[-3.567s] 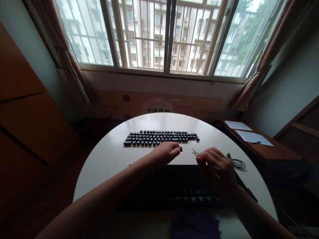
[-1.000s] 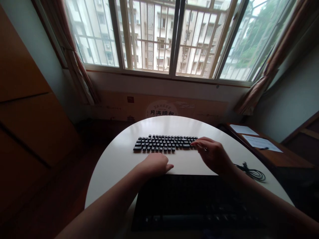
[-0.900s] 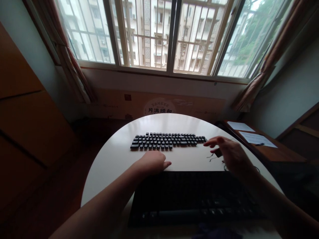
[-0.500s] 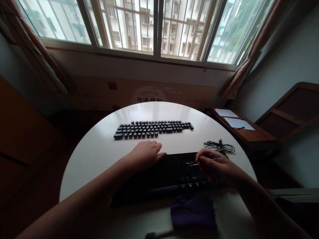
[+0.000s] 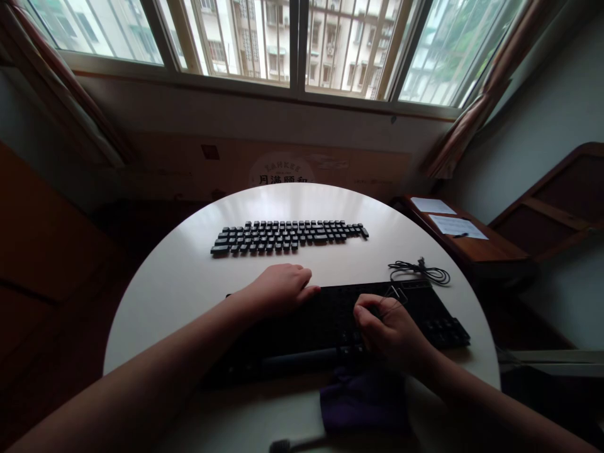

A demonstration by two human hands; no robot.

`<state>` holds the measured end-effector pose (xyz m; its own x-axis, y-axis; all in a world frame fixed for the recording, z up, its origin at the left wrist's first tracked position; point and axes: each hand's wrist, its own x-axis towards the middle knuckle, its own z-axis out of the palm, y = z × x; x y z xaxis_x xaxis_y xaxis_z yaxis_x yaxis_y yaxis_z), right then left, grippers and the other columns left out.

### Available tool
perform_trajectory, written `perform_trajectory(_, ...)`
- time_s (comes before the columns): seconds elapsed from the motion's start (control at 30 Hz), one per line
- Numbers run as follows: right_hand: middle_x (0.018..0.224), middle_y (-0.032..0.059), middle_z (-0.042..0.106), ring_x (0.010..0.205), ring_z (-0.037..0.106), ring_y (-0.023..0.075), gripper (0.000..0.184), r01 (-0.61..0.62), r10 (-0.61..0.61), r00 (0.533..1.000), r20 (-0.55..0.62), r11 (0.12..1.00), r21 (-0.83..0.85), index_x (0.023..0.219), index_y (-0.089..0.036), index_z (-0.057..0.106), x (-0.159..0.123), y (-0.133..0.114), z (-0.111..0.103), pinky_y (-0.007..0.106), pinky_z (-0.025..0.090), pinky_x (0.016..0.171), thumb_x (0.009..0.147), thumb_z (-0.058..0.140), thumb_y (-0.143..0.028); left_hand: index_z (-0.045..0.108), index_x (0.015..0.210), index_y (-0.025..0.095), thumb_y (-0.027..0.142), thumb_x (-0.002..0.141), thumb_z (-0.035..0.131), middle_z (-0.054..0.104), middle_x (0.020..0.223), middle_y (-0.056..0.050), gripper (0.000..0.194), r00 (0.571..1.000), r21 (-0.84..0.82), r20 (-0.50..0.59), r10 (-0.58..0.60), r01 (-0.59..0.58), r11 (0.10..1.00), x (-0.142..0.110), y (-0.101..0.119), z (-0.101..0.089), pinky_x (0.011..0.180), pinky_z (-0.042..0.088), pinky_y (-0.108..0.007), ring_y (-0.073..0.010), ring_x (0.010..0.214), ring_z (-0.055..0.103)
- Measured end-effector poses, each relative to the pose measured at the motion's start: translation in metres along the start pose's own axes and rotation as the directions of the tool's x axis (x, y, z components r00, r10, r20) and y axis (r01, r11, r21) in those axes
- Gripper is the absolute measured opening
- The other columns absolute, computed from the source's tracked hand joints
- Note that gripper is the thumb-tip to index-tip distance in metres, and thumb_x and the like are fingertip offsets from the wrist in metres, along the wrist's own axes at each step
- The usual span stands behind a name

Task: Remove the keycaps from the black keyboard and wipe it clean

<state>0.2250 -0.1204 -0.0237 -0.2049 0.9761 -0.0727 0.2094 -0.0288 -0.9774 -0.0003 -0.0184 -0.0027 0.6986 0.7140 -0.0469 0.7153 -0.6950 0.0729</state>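
Left hand at far edge of black keyboard, fingers curled, thumb pointing toward right hand; grip hidden, cannot tell. Right hand clenched around wire keycap puller above keyboard, wire ends jutting up. Loose black keycaps in rows on white worktop beyond left hand. Coiled cable beyond right hand, purple cloth on near side.

White round table, black keyboard, black keycaps, purple cloth, black cable, reddish-brown side table
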Motion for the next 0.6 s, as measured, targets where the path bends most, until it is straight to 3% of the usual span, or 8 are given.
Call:
perform_trajectory(0.27,0.044,-0.0062,0.050,0.036,0.040,0.0079,0.033,-0.051,0.054,0.995,0.088,0.998,-0.033,0.067,-0.020,0.049,0.002,-0.005,-0.003,0.017,0.030,0.036,0.093,0.050,-0.040,0.059,0.082,0.019,0.053,0.098,0.037,0.068,0.088,-0.007,0.043,1.000,-0.030,0.008,-0.005,0.005,1.000,0.001,0.000,-0.001,0.065,0.041,-0.031,-0.0220,0.077,0.062)
perform_trajectory(0.47,0.046,-0.0054,0.048,0.042,0.041,0.0077,0.032,0.173,-0.138,0.983,0.121,0.920,-0.351,0.063,-0.020,0.050,-0.005,-0.006,-0.003,0.019,0.032,0.043,0.093,0.048,-0.029,0.060,0.082,0.019,0.053,0.097,0.039,0.067,0.086,-0.006,0.043,1.000,-0.048,0.007,-0.010,0.011,0.999,0.001,0.000,0.001,0.066,0.043,-0.031,-0.0220,0.077,0.062)
perform_trajectory(0.6,0.050,-0.0061,0.044,0.045,0.039,0.0073,0.029,0.269,-0.232,0.963,0.138,0.872,-0.409,0.063,-0.019,0.049,-0.010,-0.004,-0.001,0.019,0.032,0.046,0.092,0.049,-0.025,0.061,0.082,0.019,0.054,0.097,0.039,0.067,0.086,-0.006,0.043,1.000,-0.057,0.006,-0.020,0.021,0.998,0.002,0.000,0.002,0.067,0.044,-0.031,-0.0218,0.077,0.062)
